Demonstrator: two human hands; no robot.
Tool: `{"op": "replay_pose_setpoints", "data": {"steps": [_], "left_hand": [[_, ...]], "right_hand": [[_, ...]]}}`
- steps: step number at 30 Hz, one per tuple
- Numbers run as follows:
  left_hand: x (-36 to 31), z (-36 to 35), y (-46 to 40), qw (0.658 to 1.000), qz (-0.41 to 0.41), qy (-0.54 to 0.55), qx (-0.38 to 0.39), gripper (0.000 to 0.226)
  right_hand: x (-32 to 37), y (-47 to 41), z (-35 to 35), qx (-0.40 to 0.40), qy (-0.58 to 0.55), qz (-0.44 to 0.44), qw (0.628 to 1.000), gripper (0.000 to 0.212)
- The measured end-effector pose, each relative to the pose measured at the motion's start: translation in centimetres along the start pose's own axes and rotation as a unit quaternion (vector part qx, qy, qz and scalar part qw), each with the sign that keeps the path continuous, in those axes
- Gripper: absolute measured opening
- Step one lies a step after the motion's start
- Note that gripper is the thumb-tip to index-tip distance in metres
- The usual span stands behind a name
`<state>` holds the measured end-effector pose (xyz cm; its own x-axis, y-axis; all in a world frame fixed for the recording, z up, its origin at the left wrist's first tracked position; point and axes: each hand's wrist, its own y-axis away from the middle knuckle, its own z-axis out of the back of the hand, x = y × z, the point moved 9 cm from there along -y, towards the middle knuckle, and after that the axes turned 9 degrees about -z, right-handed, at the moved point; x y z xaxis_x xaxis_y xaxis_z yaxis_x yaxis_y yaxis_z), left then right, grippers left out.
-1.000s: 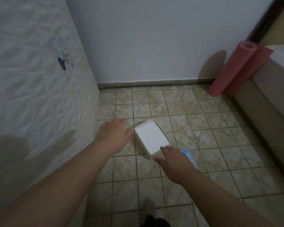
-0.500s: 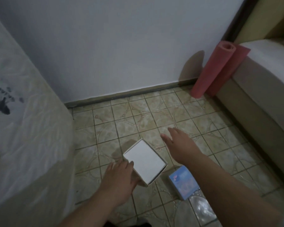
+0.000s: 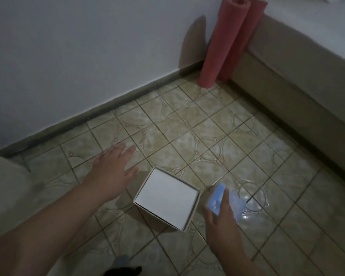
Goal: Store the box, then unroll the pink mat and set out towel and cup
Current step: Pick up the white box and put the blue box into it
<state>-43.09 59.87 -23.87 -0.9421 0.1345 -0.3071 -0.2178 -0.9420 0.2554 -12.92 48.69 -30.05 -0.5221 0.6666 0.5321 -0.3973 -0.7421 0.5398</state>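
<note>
A white cardboard box stands on the tiled floor between my hands. My left hand hovers just left of it, fingers spread, touching nothing. My right hand is to the right of the box with its fingers around a small blue box, blurred by motion. The rolled pink mat leans upright in the far corner against the wall and the bed. No towel or cup is in view.
A bed with a beige base runs along the right side. A mattress edge fills the left. The white wall and dark skirting close the far side. Tiled floor lies between.
My left hand has let go of the white box and moved up and left. My right hand has dropped back and taken hold of the small blue box. The camera tilted down.
</note>
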Motion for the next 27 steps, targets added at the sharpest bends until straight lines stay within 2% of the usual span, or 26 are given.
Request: {"op": "replay_pose_setpoints", "data": {"steps": [8,15,20,27], "left_hand": [[6.4,-22.2,-7.4,0.995,-0.025,0.056,0.074,0.069],[11.8,-37.4,-13.4,0.987,-0.042,0.125,0.089,0.079],[13.6,-42.6,-15.3,0.982,-0.035,0.18,0.051,0.08],[14.4,-43.0,-16.1,0.981,-0.019,0.191,-0.014,0.069]], "right_hand": [[-8.5,-11.6,-12.0,-0.068,-0.038,0.027,0.997,0.08],[-17.3,-20.9,-20.5,-0.097,-0.033,0.023,0.994,0.085],[-21.4,-23.8,-24.4,-0.111,-0.037,0.02,0.993,0.08],[-22.9,-24.0,-24.7,-0.117,-0.047,-0.034,0.991,0.075]]}}
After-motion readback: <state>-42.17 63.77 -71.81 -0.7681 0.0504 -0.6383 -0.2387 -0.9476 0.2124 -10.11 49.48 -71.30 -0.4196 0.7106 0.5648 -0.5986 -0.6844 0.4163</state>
